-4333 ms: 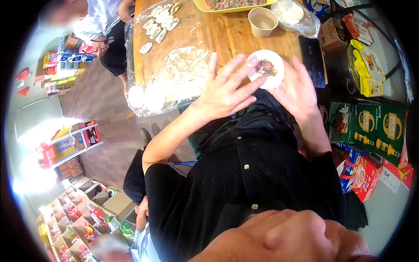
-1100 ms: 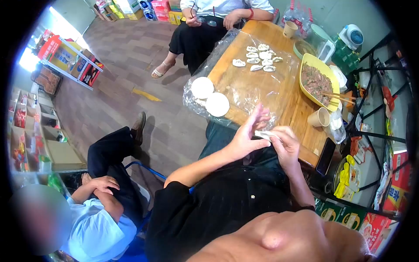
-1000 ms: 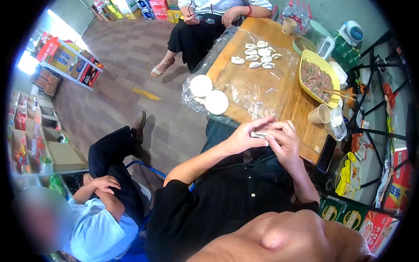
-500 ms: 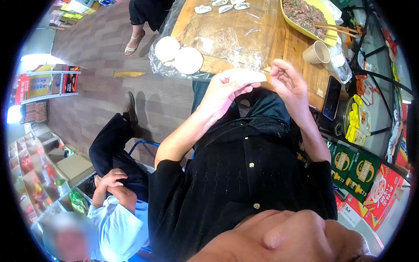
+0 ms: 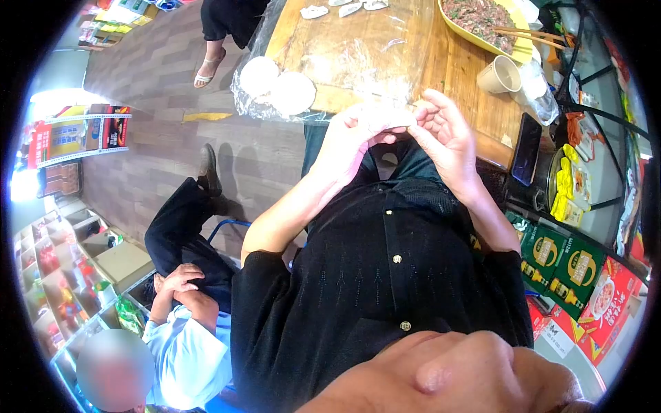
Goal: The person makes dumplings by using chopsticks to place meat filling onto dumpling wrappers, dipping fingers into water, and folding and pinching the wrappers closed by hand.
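Observation:
Just off the near edge of the wooden table [image 5: 468,103], my left hand [image 5: 351,138] holds a white folded dumpling [image 5: 385,119], which is overexposed. My right hand [image 5: 444,138] has its thumb and fingertips on the dumpling's right end. Two round white wrappers [image 5: 259,76] lie on clear plastic film at the table's left corner. Folded dumplings [image 5: 350,9] sit farther back on the film. Meat filling [image 5: 478,24] fills a yellow tray, with chopsticks [image 5: 530,34] resting across its rim.
A paper cup [image 5: 499,74] and a dark phone [image 5: 527,149] are at the table's right side. One person in light blue [image 5: 189,358] sits at the lower left with arms crossed. Another person's leg [image 5: 210,65] shows beyond the table. Shelves with packages stand at right.
Compared with a second ago, the view has tilted down, and the table sits higher. Over the last half second, my right fingertips have come onto the dumpling's end, while my left hand keeps hold of it.

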The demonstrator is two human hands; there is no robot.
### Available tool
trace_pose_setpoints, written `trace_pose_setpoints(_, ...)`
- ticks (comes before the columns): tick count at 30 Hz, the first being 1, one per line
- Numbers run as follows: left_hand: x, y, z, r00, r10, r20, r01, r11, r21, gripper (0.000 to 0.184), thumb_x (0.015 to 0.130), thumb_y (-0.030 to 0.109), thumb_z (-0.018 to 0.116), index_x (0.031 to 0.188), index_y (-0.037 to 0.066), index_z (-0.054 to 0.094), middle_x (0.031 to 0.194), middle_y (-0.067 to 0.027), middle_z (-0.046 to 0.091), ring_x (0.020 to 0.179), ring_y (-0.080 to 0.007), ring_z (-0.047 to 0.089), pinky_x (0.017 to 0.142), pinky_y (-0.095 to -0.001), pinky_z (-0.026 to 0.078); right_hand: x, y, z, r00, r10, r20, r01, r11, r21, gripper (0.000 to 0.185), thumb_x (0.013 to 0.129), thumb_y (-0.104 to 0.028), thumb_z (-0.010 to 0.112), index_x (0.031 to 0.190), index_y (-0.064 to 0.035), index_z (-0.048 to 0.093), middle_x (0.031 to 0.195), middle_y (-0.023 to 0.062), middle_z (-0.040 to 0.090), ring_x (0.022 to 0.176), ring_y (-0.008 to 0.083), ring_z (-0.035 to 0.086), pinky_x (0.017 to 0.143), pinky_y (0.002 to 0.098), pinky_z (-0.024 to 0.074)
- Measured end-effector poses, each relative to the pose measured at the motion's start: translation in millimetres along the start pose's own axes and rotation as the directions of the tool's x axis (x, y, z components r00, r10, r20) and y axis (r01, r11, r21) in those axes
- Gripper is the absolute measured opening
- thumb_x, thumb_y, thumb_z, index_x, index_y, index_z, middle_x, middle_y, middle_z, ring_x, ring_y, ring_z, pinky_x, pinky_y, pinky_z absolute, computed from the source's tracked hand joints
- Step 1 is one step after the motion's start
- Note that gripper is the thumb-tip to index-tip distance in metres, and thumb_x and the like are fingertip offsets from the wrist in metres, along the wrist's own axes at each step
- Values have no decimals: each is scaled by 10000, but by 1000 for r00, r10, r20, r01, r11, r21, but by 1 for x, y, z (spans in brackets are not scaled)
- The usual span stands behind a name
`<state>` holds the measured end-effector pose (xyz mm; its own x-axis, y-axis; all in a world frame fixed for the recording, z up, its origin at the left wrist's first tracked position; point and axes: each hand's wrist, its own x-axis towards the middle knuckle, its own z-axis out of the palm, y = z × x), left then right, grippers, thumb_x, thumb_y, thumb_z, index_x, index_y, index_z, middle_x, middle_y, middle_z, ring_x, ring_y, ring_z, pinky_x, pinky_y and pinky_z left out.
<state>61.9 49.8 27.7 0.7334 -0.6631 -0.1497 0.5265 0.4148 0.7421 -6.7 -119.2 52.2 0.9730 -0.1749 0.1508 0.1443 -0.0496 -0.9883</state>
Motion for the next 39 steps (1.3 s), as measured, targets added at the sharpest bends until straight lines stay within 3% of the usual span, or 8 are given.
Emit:
trace_pose_setpoints(7, -1, 0, -6, 999, -23, -23, 25, 998, 57, 350, 889, 174, 644, 1162, -34, 578, 1034, -127, 674, 915, -185, 655, 786, -294, 523, 0, 9, -2, 1000, -14, -11, 15, 997, 71, 466, 877, 91, 563, 1314, 21, 418, 965, 39, 547, 887, 89, 551, 813, 230, 467)
trace_pose_setpoints(11, -3, -4, -12, 999, -37, -38, 40, 998, 57, 329, 895, 149, 647, 1156, -42, 585, 1016, -127, 674, 859, -169, 665, 738, -256, 542, 0, 9, 0, 1000, -2, -13, 3, 994, 114, 484, 868, 74, 594, 1316, 14, 420, 961, 40, 548, 888, 89, 551, 805, 234, 470)
trace_pose_setpoints(13, -5, -2, -9, 997, -27, -71, 30, 999, 44, 318, 889, 138, 654, 1142, -44, 594, 995, -124, 678, 835, -166, 668, 726, -252, 545, -1, 7, 4, 999, 18, -35, -16, 999, 39, 501, 858, 59, 623, 1316, 6, 426, 952, 39, 555, 876, 93, 558, 791, 234, 474)
trace_pose_setpoints(20, -4, -1, -6, 993, -36, -111, 46, 995, 88, 309, 876, 134, 657, 1132, -31, 601, 993, -118, 681, 858, -178, 663, 746, -285, 526, -2, 16, 4, 1000, 21, 13, -21, 1000, 20, 509, 861, 55, 623, 1327, 4, 425, 955, 43, 569, 867, 96, 569, 797, 242, 486)
trace_pose_setpoints(25, -3, -1, -15, 998, -10, -55, 28, 941, 338, 266, 864, 154, 685, 1075, -5, 651, 969, -83, 685, 878, -137, 646, 772, -256, 507, -2, 18, 2, 998, 39, 41, -42, 996, 73, 497, 869, 78, 586, 1334, -1, 428, 962, 50, 575, 885, 100, 577, 819, 251, 490)
trace_pose_setpoints(29, -3, 3, -8, 999, 4, -45, 14, 916, 401, 247, 857, 140, 693, 1054, -4, 655, 964, -71, 686, 861, -113, 631, 785, -236, 494, -2, 15, 4, 998, 25, 63, -31, 995, 94, 489, 865, 73, 597, 1324, -4, 447, 962, 55, 580, 894, 107, 584, 824, 256, 495)
trace_pose_setpoints(34, 1, 3, -4, 999, 32, -27, -16, 883, 469, 192, 866, 152, 688, 980, 0, 659, 896, -35, 669, 815, -80, 599, 775, -219, 476, -4, 12, 2, 996, -83, 40, 88, 985, -149, 491, 832, 65, 637, 1293, -19, 489, 935, 67, 603, 859, 120, 609, 778, 265, 514)
trace_pose_setpoints(39, 1, 8, 2, 1000, 6, 5, -8, 841, 541, 206, 861, 179, 697, 957, -1, 665, 879, -23, 654, 805, -77, 585, 756, -221, 464, -10, 17, 0, 975, -211, 70, 222, 944, -244, 501, 810, 70, 659, 1275, -24, 498, 925, 77, 611, 822, 138, 621, 756, 270, 516)
